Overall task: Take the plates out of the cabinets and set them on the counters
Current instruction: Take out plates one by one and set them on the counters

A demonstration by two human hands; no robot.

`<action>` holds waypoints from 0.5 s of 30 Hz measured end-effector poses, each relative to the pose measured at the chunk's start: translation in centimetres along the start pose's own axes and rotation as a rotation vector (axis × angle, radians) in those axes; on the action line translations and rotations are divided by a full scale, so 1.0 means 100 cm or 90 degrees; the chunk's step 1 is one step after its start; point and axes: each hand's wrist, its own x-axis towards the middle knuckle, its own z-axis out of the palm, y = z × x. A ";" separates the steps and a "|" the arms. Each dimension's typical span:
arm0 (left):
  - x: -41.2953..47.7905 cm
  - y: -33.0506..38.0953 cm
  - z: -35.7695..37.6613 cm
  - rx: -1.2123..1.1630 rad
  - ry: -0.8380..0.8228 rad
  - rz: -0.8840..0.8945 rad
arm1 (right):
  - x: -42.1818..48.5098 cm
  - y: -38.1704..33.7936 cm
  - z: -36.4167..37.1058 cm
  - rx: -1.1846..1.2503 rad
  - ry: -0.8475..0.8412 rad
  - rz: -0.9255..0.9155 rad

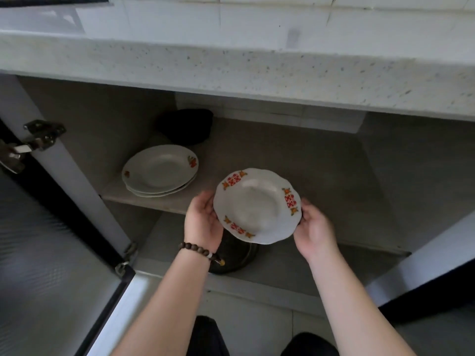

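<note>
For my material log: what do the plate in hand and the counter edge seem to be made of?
The plate looks like glazed ceramic: glossy white, scalloped rim, red-orange decals; melamine cannot be excluded. The counter edge looks like speckled off-white stone or composite, with a matte front and a reflective top.

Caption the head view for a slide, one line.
The left hand and right hand hold a red-patterned plate before the open cabinet; a stack of plates sits on its shelf.

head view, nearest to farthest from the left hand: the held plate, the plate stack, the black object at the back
1. held plate: gripped by the left hand, at its right
2. plate stack: on the shelf, up and left
3. black object: back of the shelf
</note>
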 end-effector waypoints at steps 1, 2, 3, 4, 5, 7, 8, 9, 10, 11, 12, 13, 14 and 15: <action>-0.009 0.002 -0.005 -0.001 0.003 0.007 | -0.007 0.003 0.000 -0.005 -0.011 -0.001; -0.018 0.003 -0.010 0.004 0.008 0.014 | -0.013 0.007 -0.001 -0.018 -0.017 -0.003; -0.026 0.005 -0.015 0.007 0.013 0.022 | -0.018 0.011 -0.002 -0.037 -0.022 -0.003; -0.033 0.006 -0.021 0.010 0.016 0.030 | -0.024 0.015 -0.003 -0.042 -0.032 0.002; -0.041 0.007 -0.026 0.009 0.023 0.037 | -0.030 0.019 -0.004 -0.044 -0.040 0.005; -0.054 0.010 -0.035 0.005 0.035 0.047 | -0.040 0.025 -0.006 -0.055 -0.049 0.008; -0.060 0.012 -0.039 0.011 0.040 0.052 | -0.046 0.029 -0.006 -0.066 -0.057 0.008; -0.067 0.014 -0.042 0.019 0.043 0.055 | -0.051 0.031 -0.007 -0.078 -0.066 0.006; -0.073 0.016 -0.044 0.027 0.047 0.058 | -0.056 0.033 -0.006 -0.089 -0.075 0.008; -0.078 0.018 -0.045 0.037 0.057 0.059 | -0.061 0.035 -0.006 -0.104 -0.080 0.010; -0.084 0.021 -0.046 0.048 0.066 0.059 | -0.068 0.035 -0.002 -0.119 -0.089 0.012; -0.092 0.024 -0.046 0.056 0.076 0.058 | -0.074 0.034 0.000 -0.139 -0.094 0.013; -0.100 0.028 -0.046 0.068 0.091 0.054 | -0.082 0.032 0.006 -0.157 -0.097 0.017; -0.108 0.033 -0.045 0.080 0.105 0.047 | -0.089 0.029 0.011 -0.169 -0.100 0.027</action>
